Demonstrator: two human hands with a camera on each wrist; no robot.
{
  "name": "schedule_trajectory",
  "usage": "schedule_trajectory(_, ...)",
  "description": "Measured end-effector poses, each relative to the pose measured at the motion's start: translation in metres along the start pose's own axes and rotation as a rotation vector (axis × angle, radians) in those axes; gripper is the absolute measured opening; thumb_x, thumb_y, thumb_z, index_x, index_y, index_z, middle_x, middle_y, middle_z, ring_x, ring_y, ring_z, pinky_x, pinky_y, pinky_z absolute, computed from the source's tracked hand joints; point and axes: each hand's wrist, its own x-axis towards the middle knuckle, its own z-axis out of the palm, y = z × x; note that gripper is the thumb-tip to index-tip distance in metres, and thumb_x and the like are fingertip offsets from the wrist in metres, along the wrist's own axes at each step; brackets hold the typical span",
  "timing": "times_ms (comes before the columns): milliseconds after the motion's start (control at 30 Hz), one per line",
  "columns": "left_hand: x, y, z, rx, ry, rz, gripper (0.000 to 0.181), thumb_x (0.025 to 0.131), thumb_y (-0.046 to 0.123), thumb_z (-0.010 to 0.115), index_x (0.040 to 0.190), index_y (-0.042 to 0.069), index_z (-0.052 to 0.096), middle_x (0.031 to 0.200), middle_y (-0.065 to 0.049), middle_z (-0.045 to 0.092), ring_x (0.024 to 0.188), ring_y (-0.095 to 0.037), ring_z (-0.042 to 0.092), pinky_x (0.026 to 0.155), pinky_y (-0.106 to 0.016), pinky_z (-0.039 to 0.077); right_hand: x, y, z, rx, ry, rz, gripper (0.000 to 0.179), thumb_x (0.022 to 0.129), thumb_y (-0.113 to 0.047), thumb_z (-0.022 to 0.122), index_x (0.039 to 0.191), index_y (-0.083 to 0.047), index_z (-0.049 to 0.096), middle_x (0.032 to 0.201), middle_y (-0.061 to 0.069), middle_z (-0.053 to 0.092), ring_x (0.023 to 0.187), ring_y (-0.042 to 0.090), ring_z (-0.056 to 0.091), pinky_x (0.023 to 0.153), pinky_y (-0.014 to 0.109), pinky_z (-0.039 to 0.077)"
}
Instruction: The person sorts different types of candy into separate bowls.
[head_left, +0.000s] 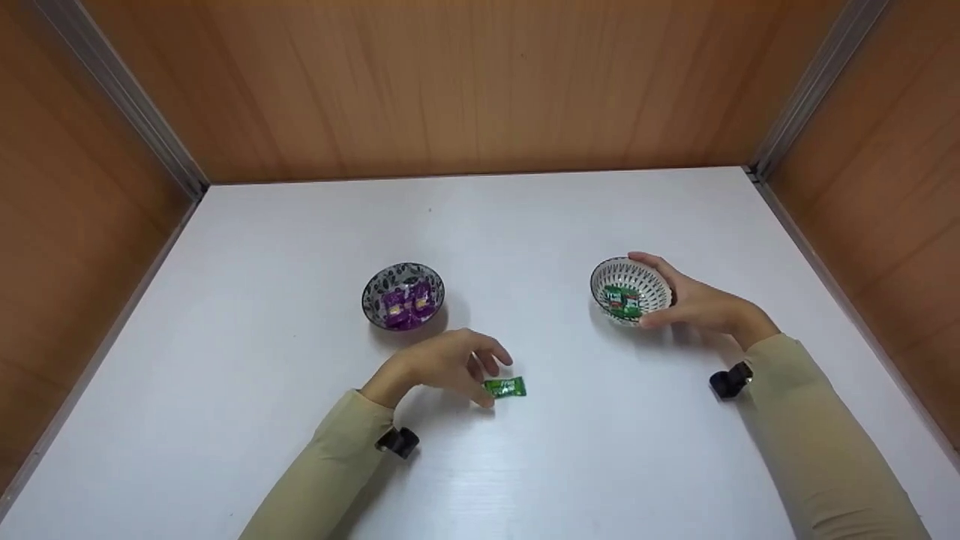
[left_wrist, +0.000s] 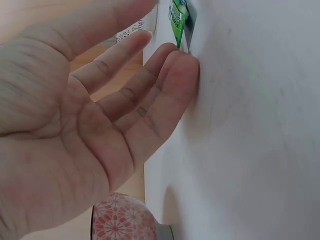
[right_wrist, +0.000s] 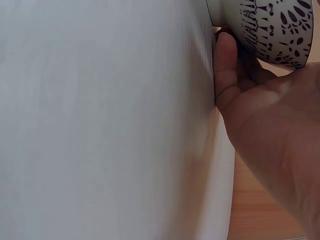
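A small green wrapped candy (head_left: 507, 387) lies on the white table, its left end right at my left hand (head_left: 455, 365). The thumb and loosely bent fingers of that hand stand apart around the candy, with nothing pinched between them. In the left wrist view the candy (left_wrist: 179, 20) shows just past the fingertips. My right hand (head_left: 694, 302) grips the right side of a white patterned bowl (head_left: 613, 271), thumb on the near side and fingers on the far side. Several green candies (head_left: 622, 301) lie inside it. The right wrist view shows the bowl's dark-patterned outside (right_wrist: 272, 30) against the hand.
Left of centre, beyond the left hand, stands a dark-patterned bowl (head_left: 379, 285) holding several purple wrapped candies (head_left: 409, 304). Its outside (left_wrist: 120, 220) is red-patterned. Wooden panels (head_left: 480, 90) enclose the table (head_left: 555, 465) at the back and both sides.
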Motion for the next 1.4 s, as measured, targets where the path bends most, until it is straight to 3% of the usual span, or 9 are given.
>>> schedule_trajectory(267,0.01,0.003,0.003,-0.026,-0.008,-0.071,0.052,0.076,0.01,0.09,0.124,0.008,0.069,0.1,-0.005,0.069,0.076,-0.014,0.064,0.065,-0.031,0.059,0.003,0.001,-0.001,-0.007,0.002,-0.014,0.111,0.08,-0.021,0.088,0.162,-0.033,0.014,0.16,0.007,0.025,0.142,0.033,0.027,0.115,0.058,0.018)
schedule_trajectory(500,0.016,0.008,0.006,0.001,-0.021,-0.135,0.054,0.077,0.016,0.09,0.125,0.008,0.067,0.091,-0.001,0.066,0.064,-0.012,0.06,0.058,-0.027,0.054,0.002,-0.001,0.001,0.017,0.003,-0.021,0.111,0.08,-0.019,0.088,0.162,-0.033,0.014,0.159,0.005,0.027,0.141,0.031,0.028,0.114,0.054,0.02)
schedule_trajectory(667,0.019,0.011,0.007,0.061,-0.011,-0.132,0.056,0.074,0.015,0.092,0.124,0.01,0.067,0.09,-0.001,0.065,0.062,-0.015,0.061,0.058,-0.027,0.052,0.0,0.0,0.0,0.034,-0.006,-0.024,0.11,0.081,-0.017,0.086,0.162,-0.033,0.014,0.158,0.005,0.028,0.14,0.029,0.031,0.112,0.049,0.026)
schedule_trajectory(800,0.021,0.011,0.008,0.057,-0.005,-0.136,0.053,0.075,0.01,0.09,0.122,0.012,0.068,0.09,-0.002,0.066,0.063,-0.015,0.06,0.059,-0.028,0.052,-0.001,0.0,-0.001,0.036,-0.009,-0.023,0.109,0.082,-0.017,0.086,0.162,-0.034,0.014,0.158,0.005,0.028,0.14,0.03,0.032,0.112,0.049,0.027)
schedule_trajectory(1067,0.023,0.01,0.009,0.091,-0.021,-0.143,0.027,0.077,0.007,0.087,0.099,0.014,0.072,0.083,0.001,0.064,0.063,-0.011,0.056,0.057,-0.025,0.049,0.0,0.0,-0.001,0.029,-0.001,-0.019,0.109,0.081,-0.018,0.087,0.162,-0.034,0.015,0.158,0.005,0.028,0.141,0.031,0.03,0.114,0.055,0.022)
schedule_trajectory(1400,0.022,0.011,0.011,0.116,-0.034,-0.118,0.026,0.078,0.007,0.086,0.099,0.012,0.072,0.082,0.003,0.062,0.063,-0.01,0.055,0.057,-0.024,0.047,0.001,0.002,0.0,0.034,-0.005,-0.008,0.11,0.08,-0.019,0.087,0.161,-0.035,0.015,0.157,0.005,0.029,0.14,0.031,0.03,0.115,0.056,0.02)
